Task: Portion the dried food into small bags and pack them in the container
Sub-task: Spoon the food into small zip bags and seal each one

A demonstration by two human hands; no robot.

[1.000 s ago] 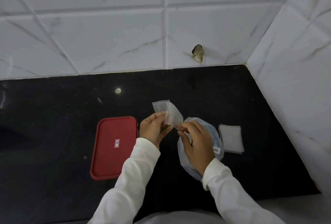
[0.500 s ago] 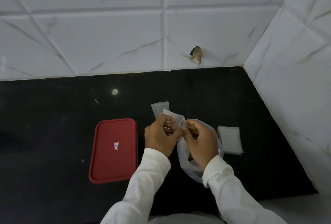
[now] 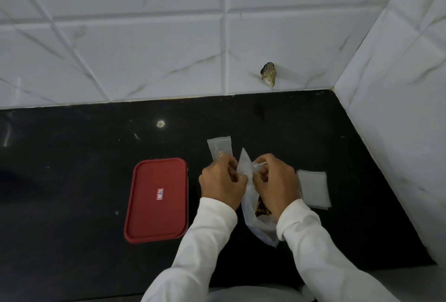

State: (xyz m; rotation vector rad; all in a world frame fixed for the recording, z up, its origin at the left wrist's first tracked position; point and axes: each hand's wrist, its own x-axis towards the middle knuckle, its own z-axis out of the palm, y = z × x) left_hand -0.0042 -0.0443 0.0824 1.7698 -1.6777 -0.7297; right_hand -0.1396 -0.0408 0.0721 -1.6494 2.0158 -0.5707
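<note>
Leftmost, red-lidded container (image 3: 156, 199) sat closed on black counter (image 3: 72, 181). Left hand (image 3: 222, 184) pinched small bag (image 3: 220, 148). Right hand (image 3: 275, 181) gripped second small bag (image 3: 244, 164) above dried-food bag (image 3: 259, 229). Spare bag stack (image 3: 313, 188) lay rightmost.

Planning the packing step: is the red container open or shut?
Shut: the red lid lies flat on top; no interior shows.

container (image 3: 156, 200): red-lidded, closed | small bag (image 3: 220, 148): clear, upright | food bag (image 3: 261, 227): translucent, right of container
</note>
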